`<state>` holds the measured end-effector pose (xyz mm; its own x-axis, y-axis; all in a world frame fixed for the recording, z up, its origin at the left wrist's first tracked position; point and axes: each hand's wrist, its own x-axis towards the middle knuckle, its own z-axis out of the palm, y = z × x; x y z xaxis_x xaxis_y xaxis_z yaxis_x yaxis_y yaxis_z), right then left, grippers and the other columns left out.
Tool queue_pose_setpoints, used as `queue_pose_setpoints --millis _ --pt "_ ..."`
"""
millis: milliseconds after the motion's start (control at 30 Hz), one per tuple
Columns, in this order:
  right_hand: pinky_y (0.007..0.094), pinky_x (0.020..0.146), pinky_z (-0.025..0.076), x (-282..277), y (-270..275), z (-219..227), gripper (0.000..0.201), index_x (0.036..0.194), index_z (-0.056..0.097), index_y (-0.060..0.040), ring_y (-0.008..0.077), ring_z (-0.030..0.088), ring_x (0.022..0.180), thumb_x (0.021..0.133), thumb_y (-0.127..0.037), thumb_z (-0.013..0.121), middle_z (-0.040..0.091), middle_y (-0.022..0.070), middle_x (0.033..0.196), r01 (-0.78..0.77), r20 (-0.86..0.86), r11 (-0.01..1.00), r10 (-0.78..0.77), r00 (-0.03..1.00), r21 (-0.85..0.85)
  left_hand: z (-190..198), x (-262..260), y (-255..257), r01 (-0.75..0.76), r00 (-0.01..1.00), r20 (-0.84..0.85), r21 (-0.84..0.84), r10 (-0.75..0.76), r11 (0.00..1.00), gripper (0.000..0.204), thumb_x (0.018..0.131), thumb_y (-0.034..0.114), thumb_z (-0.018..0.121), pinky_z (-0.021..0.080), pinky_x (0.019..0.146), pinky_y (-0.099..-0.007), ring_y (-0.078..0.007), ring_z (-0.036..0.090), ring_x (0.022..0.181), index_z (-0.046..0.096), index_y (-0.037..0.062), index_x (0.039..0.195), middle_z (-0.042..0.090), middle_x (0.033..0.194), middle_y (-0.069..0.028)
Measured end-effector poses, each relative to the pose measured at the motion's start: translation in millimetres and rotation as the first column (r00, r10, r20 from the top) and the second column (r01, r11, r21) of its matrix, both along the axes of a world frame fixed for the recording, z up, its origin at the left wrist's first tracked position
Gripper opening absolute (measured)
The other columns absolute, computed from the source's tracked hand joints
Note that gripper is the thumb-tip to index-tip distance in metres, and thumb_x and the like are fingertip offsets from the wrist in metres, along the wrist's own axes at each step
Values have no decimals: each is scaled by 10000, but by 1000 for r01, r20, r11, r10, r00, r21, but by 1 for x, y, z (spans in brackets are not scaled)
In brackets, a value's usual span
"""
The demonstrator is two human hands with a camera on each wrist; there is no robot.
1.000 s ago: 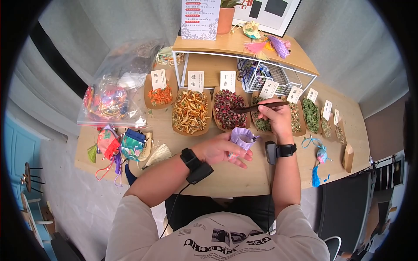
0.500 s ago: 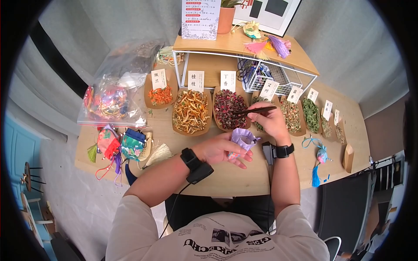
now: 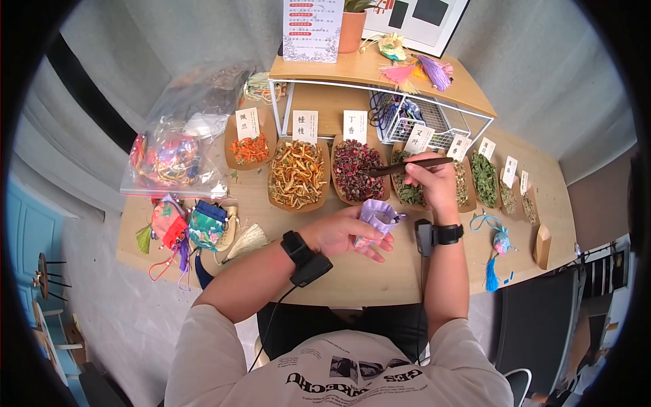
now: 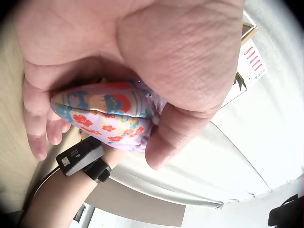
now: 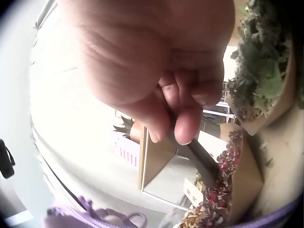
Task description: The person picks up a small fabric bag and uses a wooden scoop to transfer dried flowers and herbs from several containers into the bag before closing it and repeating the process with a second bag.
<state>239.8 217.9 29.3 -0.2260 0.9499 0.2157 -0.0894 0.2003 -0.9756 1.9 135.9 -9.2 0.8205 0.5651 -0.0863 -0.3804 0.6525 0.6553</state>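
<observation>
My left hand [image 3: 347, 233] grips a small purple cloth pouch [image 3: 377, 216], its mouth upward; in the left wrist view the pouch [image 4: 105, 113] shows red flowers and the thumb presses its neck. My right hand [image 3: 437, 184] pinches a dark scoop-like tool [image 3: 410, 165] whose far end meets the dried red buds [image 3: 355, 178] in a paper tray. The right wrist view shows the tool [image 5: 202, 161] running down into the buds [image 5: 222, 186], held between thumb and fingers.
Paper trays of orange-yellow peels [image 3: 296, 175], orange pieces [image 3: 249, 150] and green leaves [image 3: 484, 178] line the table. Finished-looking pouches [image 3: 207, 225] and a plastic bag [image 3: 178, 152] lie left, a blue-tasselled pouch [image 3: 500, 243] right. Behind stands a wooden shelf [image 3: 325, 70].
My right hand moved left with the tool over the red buds, then back right and slightly up. The left hand and pouch have stayed nearly still.
</observation>
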Motion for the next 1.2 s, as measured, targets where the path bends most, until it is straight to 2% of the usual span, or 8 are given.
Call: queue_pose_setpoints --millis 67,100,167,333,400,700,1000,1200 --pt "262 562 496 3 -3 8 121 970 698 39 150 635 602 855 4 705 682 86 736 -84 -220 996 83 972 4 0 0 0 -2 1000 5 -5 2 1000 462 939 100 641 517 974 -562 -357 617 1185 463 51 1363 620 1240 -199" --pt "262 562 496 5 -6 11 121 970 698 39 150 635 602 855 4 705 682 86 736 -86 -219 996 85 972 4 1 0 0 -5 1000 8 -9 5 1000 467 934 97 646 517 975 -562 -356 617 1185 464 50 1361 621 1240 -201" --pt "264 554 495 8 -12 17 127 969 694 46 148 632 597 851 2 703 680 96 734 -325 -260 946 313 914 -4 0 0 1 -9 1000 11 -12 9 1000 471 930 94 651 516 976 -561 -355 618 1185 464 49 1360 621 1241 -202" --pt "252 550 490 3 -9 19 137 965 691 43 147 635 594 841 -7 722 682 90 738 -183 -247 983 174 953 -13 -6 1 3 -14 1000 17 4 14 1000 495 910 73 664 518 992 -528 -357 627 1174 461 35 1360 625 1246 -207" --pt "244 562 492 4 -4 16 133 964 693 26 126 640 622 840 -1 736 684 63 747 68 78 997 -70 994 29 -8 2 3 -1 1000 15 26 1 1000 499 907 69 666 516 1000 -519 -356 629 1172 459 28 1360 624 1249 -208" --pt "242 586 495 1 2 -1 90 923 696 13 104 634 650 842 27 733 688 42 785 22 273 999 -29 962 29 -8 2 1 59 998 24 42 -60 997 461 911 49 652 514 1009 -519 -353 635 1159 480 8 1336 631 1233 -206" --pt "249 590 505 4 3 2 73 931 702 17 119 658 660 861 33 715 707 66 803 39 157 999 -42 987 20 -5 1 0 117 993 18 6 -117 993 441 930 81 653 518 992 -540 -350 641 1148 487 24 1334 639 1203 -206" --pt "242 603 501 4 3 -1 107 959 702 13 106 649 678 856 32 721 709 59 814 42 183 998 -51 982 52 -2 1 -1 109 994 -1 3 -109 994 444 950 114 643 522 977 -556 -353 642 1146 471 47 1353 635 1194 -205"
